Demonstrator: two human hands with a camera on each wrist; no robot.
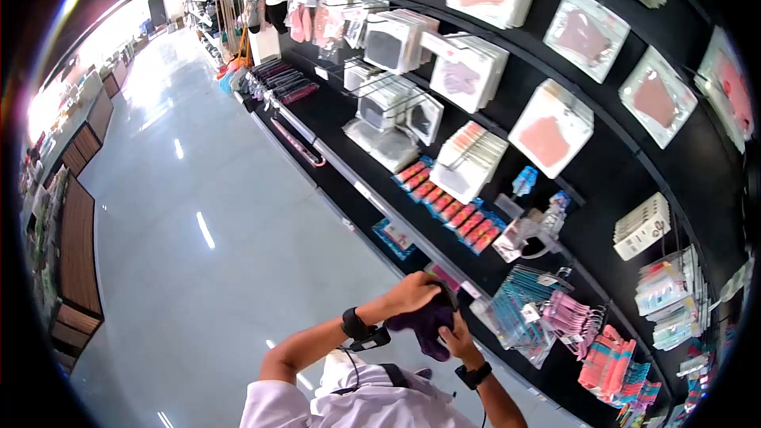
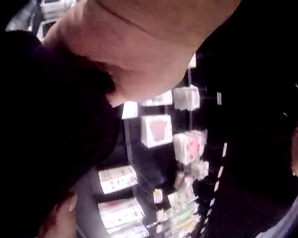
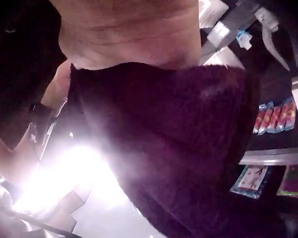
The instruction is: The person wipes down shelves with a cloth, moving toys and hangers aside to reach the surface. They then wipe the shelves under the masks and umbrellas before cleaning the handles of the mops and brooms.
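A dark purple, fuzzy cloth (image 1: 424,326) hangs in front of the person's body, between both hands. Its upper edge is gripped by the left hand (image 1: 414,292). On the near side the right hand (image 1: 457,338) holds the cloth, its thumb lying over the fabric. In the right wrist view the purple cloth (image 3: 169,134) spreads below the right hand (image 3: 134,34) and covers its fingers. The left wrist view shows the left hand (image 2: 124,54) beside a dark mass that hides its fingertips.
Black store shelving with hanging packets (image 1: 468,75) runs along the right. Beyond the hands lie teal hangers (image 1: 519,305) and pink hangers (image 1: 567,313). A shelf rail (image 1: 372,198) passes close by. The shiny floor (image 1: 230,190) stretches left to wooden display counters (image 1: 79,246).
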